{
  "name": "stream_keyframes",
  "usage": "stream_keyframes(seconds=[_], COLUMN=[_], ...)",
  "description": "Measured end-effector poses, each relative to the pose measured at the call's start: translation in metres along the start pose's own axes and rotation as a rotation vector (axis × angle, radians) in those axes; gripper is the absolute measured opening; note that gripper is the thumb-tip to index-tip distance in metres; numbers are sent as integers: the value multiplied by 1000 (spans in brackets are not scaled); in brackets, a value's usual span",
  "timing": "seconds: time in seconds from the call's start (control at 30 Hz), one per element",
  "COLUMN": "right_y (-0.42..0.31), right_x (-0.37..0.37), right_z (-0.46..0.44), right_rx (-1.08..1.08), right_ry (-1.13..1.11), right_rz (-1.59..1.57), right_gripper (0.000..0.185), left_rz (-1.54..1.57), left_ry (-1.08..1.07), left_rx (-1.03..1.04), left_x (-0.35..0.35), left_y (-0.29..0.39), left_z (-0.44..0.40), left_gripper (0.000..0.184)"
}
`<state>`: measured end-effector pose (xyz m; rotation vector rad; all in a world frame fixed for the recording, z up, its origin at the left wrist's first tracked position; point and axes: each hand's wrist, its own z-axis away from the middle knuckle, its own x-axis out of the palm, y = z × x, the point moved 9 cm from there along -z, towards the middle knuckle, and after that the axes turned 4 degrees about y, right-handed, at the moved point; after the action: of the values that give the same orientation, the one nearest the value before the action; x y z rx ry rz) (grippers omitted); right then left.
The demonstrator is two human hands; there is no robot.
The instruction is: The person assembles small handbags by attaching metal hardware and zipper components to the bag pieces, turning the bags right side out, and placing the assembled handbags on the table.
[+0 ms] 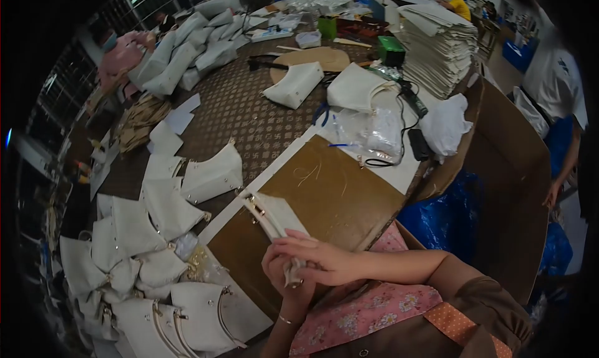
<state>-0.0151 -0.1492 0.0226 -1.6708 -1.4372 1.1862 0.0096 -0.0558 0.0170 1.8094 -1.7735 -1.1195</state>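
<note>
A white handbag with gold-coloured metal fittings along its opening is held over the brown board. My left hand, with a bracelet at the wrist, is closed around its near end. Across the same end lies my right hand, its fingers bent over the bag and partly over my left hand. Some of the left fingers are hidden behind the right hand. Close by on the left, another white handbag lies on the patterned tabletop.
Several white bags are piled at left. Beyond the brown board lie a clear plastic packet, a green box and stacked pale sheets. A large cardboard box stands at right. Other people are around the table.
</note>
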Motion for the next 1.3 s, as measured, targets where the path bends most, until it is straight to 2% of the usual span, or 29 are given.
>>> stream_keyframes(seconds=[0.03, 0.13, 0.2, 0.23, 0.3, 0.37, 0.43, 0.47, 0.53, 0.57, 0.67, 0.73, 0.87, 0.9, 0.97, 1.03, 1.17, 1.23, 1.3], right_y=[-5, -28, -43, -29, -10, -26, -25, -25, -15, -10, -16, -9, 4, 4, -11, -12, -13, -13, -14], right_x=[-8, -27, -33, -35, -34, -44, -42, -40, -43, -42, -44, -42, -44, -45, -51, -53, -55, -55, -53], right_z=[-1, -8, -6, -2, 1, -7, -12, -14, -17, -17, -20, -19, -15, -15, -17, -16, -19, -21, -26], right_rx=[-67, -122, -111, 84, 285, 6, 5, -1, 40, 80, 94, 164, 322, 322, 142, 138, 62, 100, 142], right_ry=[84, 54, 122, 120, 115, 138, 117, 97, 85, 69, 122, 145, 155, 156, 182, 178, 147, 79, 17], right_rz=[58, 121, 94, -47, -200, -34, -66, -87, -123, -153, -95, -165, -223, -225, -24, -31, -61, -88, -108], right_gripper=[65, 55, 50, 45, 41, 31, 27, 24, 21, 19, 14, 13, 13, 13, 13, 13, 12, 11, 10], left_rz=[-89, -129, -136, -127, -93, -55, 394, 389, 259, 255, 485, 341, 335, 357, 376, 436, 268, 473, 475], left_ry=[-33, -111, -119, -121, -196, -269, -315, -318, -420, -424, -300, -348, -380, -371, -363, -351, -376, -334, -331], left_rx=[1, -21, -34, -24, -15, -3, -354, -358, -125, -130, -303, -213, -277, -289, -303, -445, -454, -659, -659], left_x=[6, 21, 19, 18, 17, 13, 13, 7, 2, 1, -9, -9, -1, 0, 1, 4, 2, 8, 9], left_y=[2, -2, -3, -2, 4, 9, -11, -14, -3, 1, -1, -2, 3, 0, 0, -5, -4, -10, -11], left_z=[-9, -14, -12, -13, -18, -17, -10, -13, -24, -28, -41, -45, -52, -52, -53, -50, -48, -42, -43], left_gripper=[49, 52, 55, 59, 59, 60, 55, 55, 48, 48, 34, 27, 22, 20, 19, 14, 10, 9, 9])
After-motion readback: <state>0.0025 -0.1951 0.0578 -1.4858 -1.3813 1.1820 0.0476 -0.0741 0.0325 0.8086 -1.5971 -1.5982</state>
